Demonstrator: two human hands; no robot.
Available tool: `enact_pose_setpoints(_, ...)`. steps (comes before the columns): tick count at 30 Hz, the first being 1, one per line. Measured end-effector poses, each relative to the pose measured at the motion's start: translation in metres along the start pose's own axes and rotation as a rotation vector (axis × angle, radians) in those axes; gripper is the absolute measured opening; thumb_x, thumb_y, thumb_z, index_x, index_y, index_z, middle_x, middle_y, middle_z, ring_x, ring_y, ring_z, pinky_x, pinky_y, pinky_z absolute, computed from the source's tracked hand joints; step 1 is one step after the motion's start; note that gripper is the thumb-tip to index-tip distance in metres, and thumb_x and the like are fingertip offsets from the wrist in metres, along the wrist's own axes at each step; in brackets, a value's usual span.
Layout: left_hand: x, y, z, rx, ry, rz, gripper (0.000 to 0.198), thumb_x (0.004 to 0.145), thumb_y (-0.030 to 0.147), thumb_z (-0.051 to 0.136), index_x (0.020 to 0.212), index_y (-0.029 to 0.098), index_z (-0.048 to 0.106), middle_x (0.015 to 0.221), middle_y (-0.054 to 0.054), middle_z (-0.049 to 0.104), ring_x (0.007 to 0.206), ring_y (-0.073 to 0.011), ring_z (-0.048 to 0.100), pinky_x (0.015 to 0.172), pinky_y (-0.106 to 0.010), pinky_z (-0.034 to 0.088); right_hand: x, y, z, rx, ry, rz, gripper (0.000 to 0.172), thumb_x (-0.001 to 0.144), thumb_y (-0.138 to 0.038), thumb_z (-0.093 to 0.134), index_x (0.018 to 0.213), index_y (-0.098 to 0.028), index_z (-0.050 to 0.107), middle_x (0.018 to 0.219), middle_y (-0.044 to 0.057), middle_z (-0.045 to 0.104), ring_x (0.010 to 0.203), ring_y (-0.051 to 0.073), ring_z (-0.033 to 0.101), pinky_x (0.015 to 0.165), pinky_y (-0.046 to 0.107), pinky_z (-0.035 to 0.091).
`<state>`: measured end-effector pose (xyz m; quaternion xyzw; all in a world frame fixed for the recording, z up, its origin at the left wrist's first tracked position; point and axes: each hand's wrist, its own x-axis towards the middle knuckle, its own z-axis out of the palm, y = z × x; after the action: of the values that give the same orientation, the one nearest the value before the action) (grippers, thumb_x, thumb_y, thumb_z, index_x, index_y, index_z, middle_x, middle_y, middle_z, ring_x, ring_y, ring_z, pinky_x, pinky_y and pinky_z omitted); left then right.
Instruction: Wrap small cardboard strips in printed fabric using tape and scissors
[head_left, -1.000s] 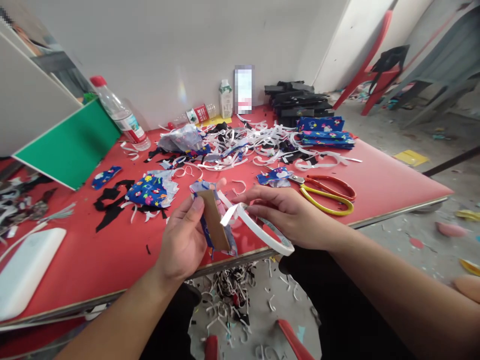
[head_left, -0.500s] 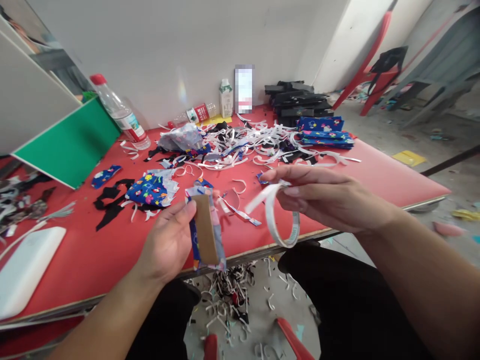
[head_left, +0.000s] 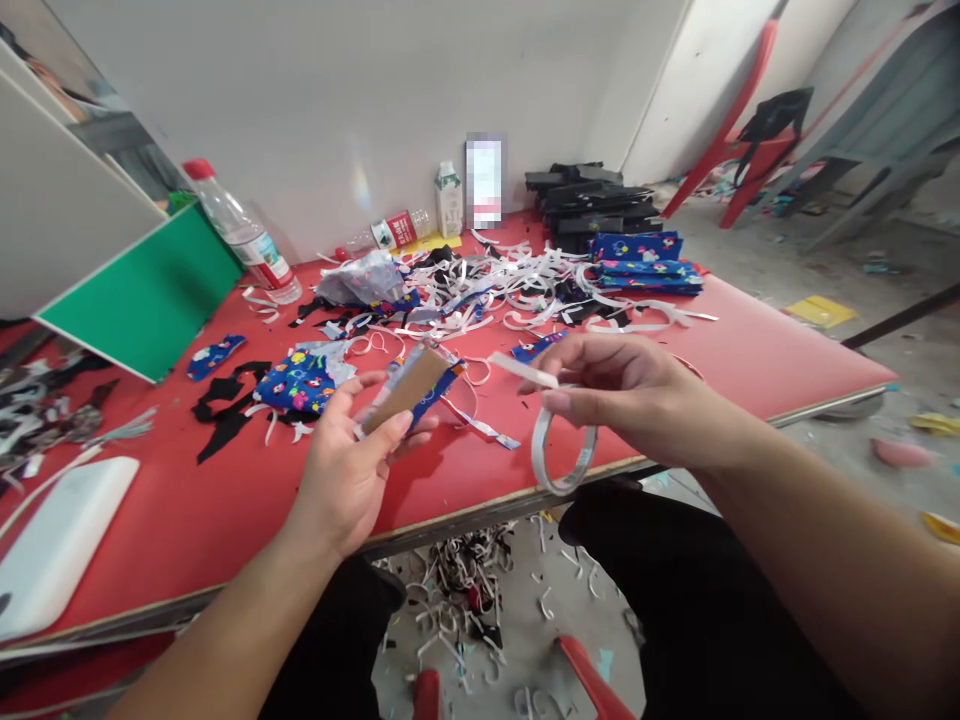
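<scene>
My left hand (head_left: 352, 460) is closed on a brown cardboard piece (head_left: 411, 388) with blue patterned fabric around its edges, held tilted above the table. In my right hand (head_left: 607, 385) is a roll of white tape (head_left: 541, 455), pinched at its top between thumb and fingers. A short loose end of the tape sticks out to the left, toward the cardboard piece but apart from it. Below and behind my left hand a folded blue patterned fabric piece (head_left: 296, 382) lies on the red table (head_left: 247, 500).
White strips and black scraps (head_left: 517, 285) spread over the table's back. Stacked blue fabric pieces (head_left: 645, 268) and black pieces (head_left: 592, 200) stand at the back right. A clear bottle (head_left: 251, 245), a green board (head_left: 150, 290) and a white power bank (head_left: 67, 545) are at left.
My left hand has turned the cardboard piece from upright to slanting, its top now leaning right. My right hand still holds the tape roll, with the loose end shifted slightly.
</scene>
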<state>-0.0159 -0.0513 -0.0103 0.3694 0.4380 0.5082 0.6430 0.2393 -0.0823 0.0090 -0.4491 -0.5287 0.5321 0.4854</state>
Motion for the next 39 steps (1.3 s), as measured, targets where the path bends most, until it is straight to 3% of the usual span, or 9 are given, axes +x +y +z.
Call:
enact_pose_setpoints(5,-0.011,-0.014,0.017,-0.052,-0.076,-0.082,0.034,0.07,0.021,0.093,0.095,0.015,0.07,0.09,-0.004,0.079,0.074,-0.0145,0.076,0.067,-0.023,0.061,0.002,0.019,0.048,0.167,0.157,0.09,0.04,0.069,-0.044,0.096,0.088,-0.02,0.069,0.077,-0.002,0.071,0.059,0.009,0.06,0.053,0.023,0.047)
enact_pose_setpoints(8,-0.016,-0.02,0.022,-0.019,-0.167,-0.145,0.029,0.074,0.026,0.092,0.09,0.015,0.071,0.086,-0.003,0.077,0.074,-0.0143,0.073,0.072,-0.026,0.061,0.003,0.028,0.059,0.19,0.123,0.097,0.043,0.068,-0.046,0.096,0.089,-0.02,0.07,0.073,-0.002,0.071,0.056,0.011,0.062,0.053,0.025,0.049)
enact_pose_setpoints(14,-0.012,-0.019,0.016,0.065,-0.226,-0.101,0.025,0.079,0.033,0.09,0.086,0.017,0.071,0.069,0.003,0.068,0.058,-0.0061,0.061,0.058,-0.016,0.051,0.001,0.023,0.044,-0.086,-0.073,-0.017,0.032,0.084,-0.046,0.085,0.078,-0.018,0.071,0.069,0.001,0.071,0.058,0.012,0.062,0.054,0.026,0.045)
enact_pose_setpoints(17,-0.007,-0.016,0.011,0.135,-0.288,-0.136,0.032,0.079,0.032,0.09,0.101,0.021,0.07,0.065,0.005,0.069,0.048,-0.0088,0.061,0.047,-0.017,0.047,0.0,0.017,0.034,-0.268,-0.197,-0.01,0.023,0.088,-0.038,0.08,0.079,-0.019,0.073,0.074,0.0,0.073,0.065,0.012,0.062,0.062,0.027,0.048)
enact_pose_setpoints(22,0.0,-0.018,0.002,0.228,-0.422,-0.14,0.027,0.093,0.043,0.074,0.085,0.017,0.073,0.064,-0.001,0.071,0.052,-0.013,0.067,0.047,-0.021,0.051,0.003,0.012,0.02,-0.495,-0.369,0.026,0.018,0.092,-0.035,0.075,0.083,-0.02,0.074,0.073,-0.002,0.07,0.065,0.012,0.06,0.062,0.027,0.045)
enact_pose_setpoints(24,0.003,-0.021,0.001,0.256,-0.343,-0.06,0.029,0.093,0.04,0.075,0.077,0.016,0.074,0.065,-0.002,0.07,0.055,-0.0118,0.066,0.053,-0.022,0.055,0.001,0.009,0.018,-0.58,-0.306,-0.092,0.017,0.092,-0.034,0.076,0.082,-0.021,0.074,0.085,0.001,0.073,0.075,0.015,0.065,0.071,0.029,0.049)
enact_pose_setpoints(28,0.008,-0.023,0.006,0.184,-0.068,0.062,0.019,0.081,0.031,0.085,0.075,0.015,0.076,0.065,-0.001,0.072,0.058,-0.0115,0.068,0.06,-0.022,0.059,-0.012,-0.006,0.029,-0.637,0.161,-0.326,0.018,0.093,-0.036,0.077,0.084,-0.021,0.075,0.091,0.005,0.075,0.077,0.016,0.064,0.066,0.029,0.046)
enact_pose_setpoints(34,0.006,-0.02,0.01,0.069,-0.103,-0.057,0.022,0.078,0.032,0.088,0.08,0.013,0.077,0.075,-0.007,0.079,0.065,-0.0161,0.074,0.061,-0.024,0.061,-0.015,-0.002,0.053,-0.298,-0.023,0.079,0.027,0.086,-0.044,0.082,0.077,-0.019,0.076,0.056,-0.004,0.059,0.048,0.008,0.042,0.043,0.025,0.025)
enact_pose_setpoints(39,0.005,-0.021,0.007,0.056,-0.118,-0.097,0.026,0.078,0.034,0.088,0.088,0.011,0.082,0.085,-0.011,0.082,0.074,-0.0191,0.078,0.073,-0.029,0.065,0.002,0.023,0.051,-0.101,0.052,0.237,0.038,0.075,-0.051,0.089,0.076,-0.017,0.074,0.065,0.001,0.069,0.054,0.01,0.054,0.05,0.024,0.037)
